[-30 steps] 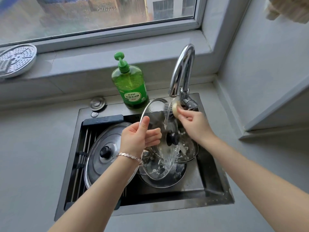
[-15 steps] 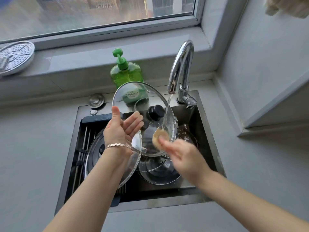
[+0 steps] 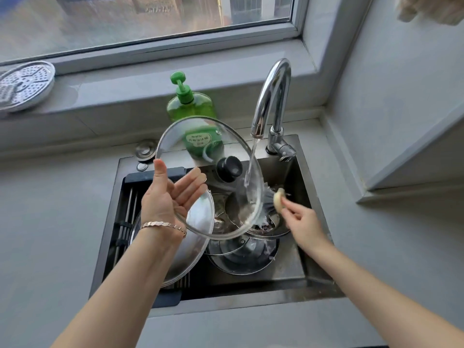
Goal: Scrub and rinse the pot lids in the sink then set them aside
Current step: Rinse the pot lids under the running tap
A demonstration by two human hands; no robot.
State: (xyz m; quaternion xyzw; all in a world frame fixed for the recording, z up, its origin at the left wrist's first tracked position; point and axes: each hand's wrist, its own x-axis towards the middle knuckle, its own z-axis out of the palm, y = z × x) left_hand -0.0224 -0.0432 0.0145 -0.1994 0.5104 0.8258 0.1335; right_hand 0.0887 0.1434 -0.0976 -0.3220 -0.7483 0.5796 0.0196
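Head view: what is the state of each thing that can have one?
Faucet, running.
Glass lid, tilted under the water.
Left hand, open, supports the glass lid.
Right hand, pinches sponge.
Steel lid, lying in the sink.
Soap bottle, upright.

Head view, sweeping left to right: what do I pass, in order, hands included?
Perforated steamer tray → left hand → glass lid's black knob → faucet → right hand, pinching the sponge.

Left hand [image 3: 173,197] palm up, fingers straight, thumb raised, lid [image 3: 180,144] rim against palm. Right hand [image 3: 305,226] lower, fingers curled, pinching sponge [image 3: 278,200]. Both forearms bare, stretched forward.
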